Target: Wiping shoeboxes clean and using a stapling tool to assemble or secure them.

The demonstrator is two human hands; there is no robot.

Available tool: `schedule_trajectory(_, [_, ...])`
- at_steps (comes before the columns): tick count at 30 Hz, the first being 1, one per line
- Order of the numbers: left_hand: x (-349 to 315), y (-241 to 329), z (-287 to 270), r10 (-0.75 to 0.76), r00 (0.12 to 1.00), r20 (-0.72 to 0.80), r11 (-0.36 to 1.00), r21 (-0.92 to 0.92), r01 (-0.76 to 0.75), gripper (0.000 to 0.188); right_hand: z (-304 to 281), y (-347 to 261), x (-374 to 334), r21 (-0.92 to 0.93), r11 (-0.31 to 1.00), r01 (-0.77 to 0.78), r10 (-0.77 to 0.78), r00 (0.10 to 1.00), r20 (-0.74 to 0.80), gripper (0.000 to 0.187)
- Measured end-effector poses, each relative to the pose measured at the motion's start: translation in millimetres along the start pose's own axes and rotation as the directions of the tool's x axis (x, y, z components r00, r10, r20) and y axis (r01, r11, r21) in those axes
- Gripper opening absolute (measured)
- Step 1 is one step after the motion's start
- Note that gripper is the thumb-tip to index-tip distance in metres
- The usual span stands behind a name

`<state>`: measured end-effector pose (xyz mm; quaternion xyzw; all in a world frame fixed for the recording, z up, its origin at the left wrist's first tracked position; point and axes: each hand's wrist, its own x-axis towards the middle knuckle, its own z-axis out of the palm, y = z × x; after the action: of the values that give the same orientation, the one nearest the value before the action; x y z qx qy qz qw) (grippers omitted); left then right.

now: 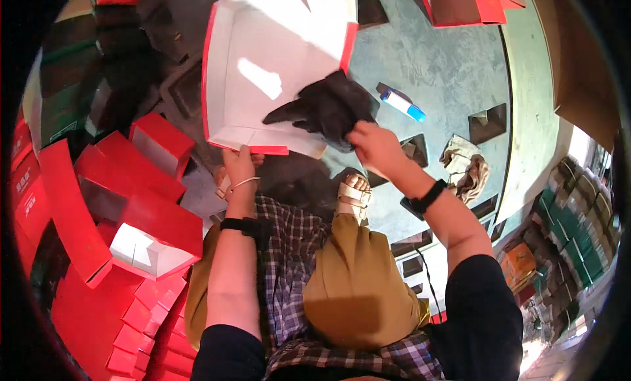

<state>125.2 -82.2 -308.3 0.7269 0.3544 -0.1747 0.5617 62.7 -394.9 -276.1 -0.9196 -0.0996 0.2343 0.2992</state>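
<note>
My left hand (242, 163) is closed on the near edge of a large cardboard box (236, 46), white inside and red outside. Its open inside faces me, and sunlight falls across it. My right hand (376, 147) pinches a crumpled black cloth (335, 108) at its near right end. The cloth hangs over the box's lower right corner and hides that part of the rim. To the right of the cloth lies a white tube-like item with a blue end (402, 105), beside a dark strip.
Several red boxes (135, 177) are piled on the left, some with white insides showing. At the far right stands another red box (460, 6). A crumpled beige cloth (463, 167) lies on the grey surface (440, 59), which has square holes. Bundled stacks (572, 216) fill the right side.
</note>
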Motion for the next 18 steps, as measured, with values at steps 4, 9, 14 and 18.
schedule_trajectory(4, [-8.8,-4.9,10.8,-0.186,0.982,-0.030,0.979,-0.089,0.182,0.019,13.7,17.3,-32.5,-0.342,0.936,-0.082,0.150,0.972,0.178,0.018])
schedule_trajectory(9, [-15.7,-18.8,-9.3,-0.216,0.976,-0.010,0.947,-0.246,0.207,0.027,-11.6,12.4,-22.0,-0.330,0.889,-0.318,0.299,0.948,-0.109,0.029])
schedule_trajectory(14, [-22.5,21.1,-28.0,-0.085,0.995,-0.058,0.933,-0.355,0.059,0.026,-8.7,71.5,-15.1,-0.007,0.826,-0.564,0.485,0.716,-0.501,0.040])
schedule_trajectory(18, [1.1,43.1,-73.4,-0.045,0.980,-0.192,0.944,-0.330,-0.021,0.025,-15.0,68.5,-14.7,0.069,0.901,-0.428,0.377,0.697,-0.609,0.040])
